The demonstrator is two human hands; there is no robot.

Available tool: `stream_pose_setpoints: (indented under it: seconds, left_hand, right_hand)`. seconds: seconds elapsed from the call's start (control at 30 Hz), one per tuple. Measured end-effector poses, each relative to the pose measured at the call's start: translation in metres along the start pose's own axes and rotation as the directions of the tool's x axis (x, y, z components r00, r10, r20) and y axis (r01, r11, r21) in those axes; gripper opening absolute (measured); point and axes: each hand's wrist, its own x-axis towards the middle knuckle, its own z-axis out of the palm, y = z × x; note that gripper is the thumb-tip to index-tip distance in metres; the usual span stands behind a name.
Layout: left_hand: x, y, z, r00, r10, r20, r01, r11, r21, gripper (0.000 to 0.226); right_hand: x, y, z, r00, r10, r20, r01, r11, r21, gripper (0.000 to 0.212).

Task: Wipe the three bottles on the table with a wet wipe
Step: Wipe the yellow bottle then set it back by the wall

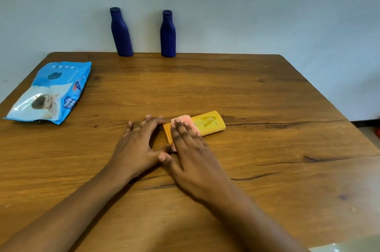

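Three bottles are mine to clean, and the one in hand is the yellow bottle (209, 123), lying on its side under my right hand (191, 149), cap end toward my left hand (137, 142). It lies flat, I think, so I can rub along its length without tipping it.

My right fingers (181, 130) are straight and close together, pressing the pink wet wipe (185, 120) onto the bottle near the cap end. The wipe shows just past my fingertips. Nothing is pinched; the flat press alone keeps the wipe in place.

My left hand rests on the table (267, 107) just beside the cap, fingers (148, 122) straight and a little spread, holding nothing. Whether they touch the cap I cannot tell. I take that hand for a stop against sliding or rolling.

Well beyond my fingertips the left blue bottle (121, 33) and the right blue bottle (168, 35) stand upright and apart by the wall, clear of my strokes. Whether they have been wiped I cannot tell. The pack of wipes (51, 93) lies far out beyond my left fingers.
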Motion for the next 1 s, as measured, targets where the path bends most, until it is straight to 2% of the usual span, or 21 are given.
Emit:
stream_pose_setpoints:
  seconds: [0.17, 0.2, 0.3, 0.37, 0.5, 0.53, 0.6, 0.67, 0.73, 0.83, 0.87, 1.0]
  left_hand:
    - [0.002, 0.000, 0.005, 0.999, 0.018, -0.031, -0.016, 0.998, 0.062, 0.086]
    - [0.003, -0.001, 0.006, 0.999, 0.021, -0.030, -0.019, 0.998, 0.058, 0.088]
    - [0.003, -0.003, 0.004, 1.000, 0.006, -0.012, -0.005, 1.000, 0.016, 0.093]
    - [0.002, -0.004, 0.003, 1.000, 0.012, -0.011, -0.012, 1.000, 0.006, 0.094]
    - [0.004, 0.000, 0.006, 0.999, 0.004, -0.043, -0.002, 0.999, 0.047, 0.074]
    - [0.004, 0.001, 0.006, 0.999, 0.003, -0.039, -0.001, 0.999, 0.049, 0.077]
    - [0.003, 0.000, 0.004, 1.000, 0.003, -0.019, -0.002, 1.000, 0.022, 0.088]
    - [0.003, -0.002, 0.002, 1.000, -0.009, -0.016, 0.009, 1.000, -0.001, 0.088]
    - [0.003, -0.004, 0.004, 1.000, -0.003, -0.030, 0.003, 1.000, -0.002, 0.081]
    - [0.005, -0.004, 0.008, 0.998, 0.021, -0.063, -0.019, 0.999, 0.041, 0.079]
    - [0.005, -0.004, 0.009, 0.998, 0.019, -0.058, -0.016, 0.999, 0.045, 0.077]
    - [0.003, -0.002, 0.006, 0.999, 0.009, -0.050, -0.007, 1.000, 0.030, 0.083]
  right_hand:
    - [0.008, 0.045, -0.018, 0.972, 0.215, -0.097, -0.222, 0.973, -0.059, 0.078]
    - [0.010, 0.036, -0.015, 0.977, 0.195, -0.090, -0.198, 0.980, -0.029, 0.079]
    - [0.004, -0.004, 0.000, 1.000, 0.009, 0.008, -0.009, 1.000, 0.016, 0.078]
    - [0.000, 0.004, -0.003, 1.000, -0.007, 0.015, 0.007, 1.000, -0.011, 0.077]
    - [0.011, 0.053, -0.023, 0.966, 0.237, -0.101, -0.248, 0.961, -0.122, 0.085]
    - [0.014, 0.047, -0.022, 0.966, 0.240, -0.098, -0.250, 0.963, -0.101, 0.087]
    - [0.014, 0.018, -0.009, 0.993, 0.105, -0.053, -0.108, 0.993, -0.050, 0.088]
    - [0.008, -0.005, 0.002, 1.000, -0.019, 0.011, 0.019, 0.999, -0.047, 0.086]
    - [0.006, 0.011, -0.001, 1.000, 0.000, 0.004, 0.000, 0.998, -0.058, 0.083]
    - [0.011, 0.048, -0.018, 0.981, 0.182, -0.067, -0.190, 0.970, -0.149, 0.084]
    - [0.013, 0.047, -0.019, 0.978, 0.195, -0.069, -0.203, 0.968, -0.150, 0.085]
    - [0.011, 0.000, -0.001, 0.999, -0.039, 0.028, 0.040, 0.998, -0.047, 0.080]
